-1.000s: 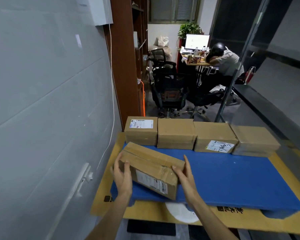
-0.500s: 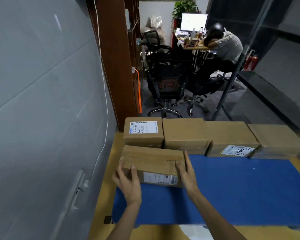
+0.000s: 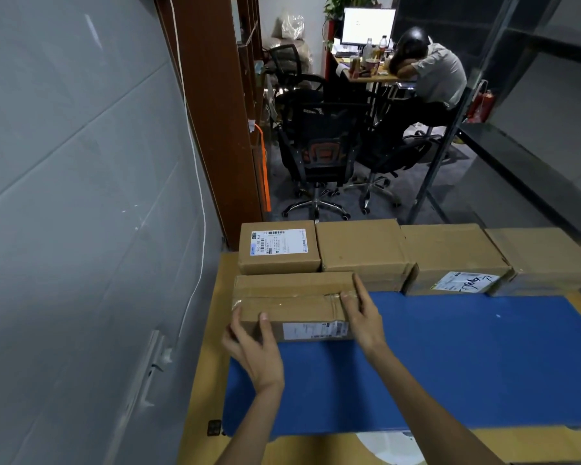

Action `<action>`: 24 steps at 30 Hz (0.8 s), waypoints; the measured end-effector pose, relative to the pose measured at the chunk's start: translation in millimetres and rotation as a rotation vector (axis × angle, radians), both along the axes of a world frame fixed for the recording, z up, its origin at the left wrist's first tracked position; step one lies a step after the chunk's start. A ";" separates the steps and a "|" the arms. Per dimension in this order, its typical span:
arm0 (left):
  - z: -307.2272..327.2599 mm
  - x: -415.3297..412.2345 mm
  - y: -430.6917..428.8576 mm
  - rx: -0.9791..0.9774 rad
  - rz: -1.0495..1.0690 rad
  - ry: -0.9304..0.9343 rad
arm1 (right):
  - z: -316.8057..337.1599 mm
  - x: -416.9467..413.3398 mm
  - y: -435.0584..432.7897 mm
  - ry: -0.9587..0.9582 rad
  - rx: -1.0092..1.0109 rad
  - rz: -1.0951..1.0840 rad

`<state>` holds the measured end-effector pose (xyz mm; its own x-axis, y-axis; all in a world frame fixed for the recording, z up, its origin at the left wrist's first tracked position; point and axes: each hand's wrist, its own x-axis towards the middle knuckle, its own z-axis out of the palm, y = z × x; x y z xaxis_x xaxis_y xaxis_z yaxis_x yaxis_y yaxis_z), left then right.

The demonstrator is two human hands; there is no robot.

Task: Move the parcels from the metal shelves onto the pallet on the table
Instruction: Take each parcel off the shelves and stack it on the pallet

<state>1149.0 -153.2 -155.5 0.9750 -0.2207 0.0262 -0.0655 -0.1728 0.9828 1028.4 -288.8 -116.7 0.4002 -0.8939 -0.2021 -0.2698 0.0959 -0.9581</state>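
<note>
Left hand (image 3: 255,354): fingers (image 3: 236,318) curled round the left end of the held parcel (image 3: 292,295), thumb laid upright on its near face. This is a grip.

Right hand (image 3: 364,318): fingers straight and close together, flat against the parcel's right end, with the thumb resting on the taped top seam. It presses rather than clasps.

The held parcel lies flat at the far left corner of the blue pallet (image 3: 450,364), left of centre in the frame. Its far edge touches the labelled parcel (image 3: 279,251), the leftmost in a row of four parcels (image 3: 450,260) along the pallet's far edge. Its white label faces the camera (print too small to read).

Change noted: one second ago the held parcel was tilted, turned at an angle and clear of the row. Half a second ago it was nearly level, with the left hand on the near face. It now sits level and square against the row, and the left hand has gone to the end corner.

The pallet rests on a yellow sheet (image 3: 208,347). A grey wall (image 3: 81,196) fills the left of the frame, and office chairs (image 3: 319,156) stand at upper centre
</note>
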 end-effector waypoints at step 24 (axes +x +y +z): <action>114.2 -226.5 10.1 0.359 -0.645 -0.475 | 125.2 -288.6 101.0 0.291 -0.360 -0.283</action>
<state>922.6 -143.1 -41.3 0.5606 -0.7981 0.2209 -0.6454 -0.2540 0.7204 739.8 -187.8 8.4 0.1073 -0.9917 0.0702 -0.5399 -0.1174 -0.8335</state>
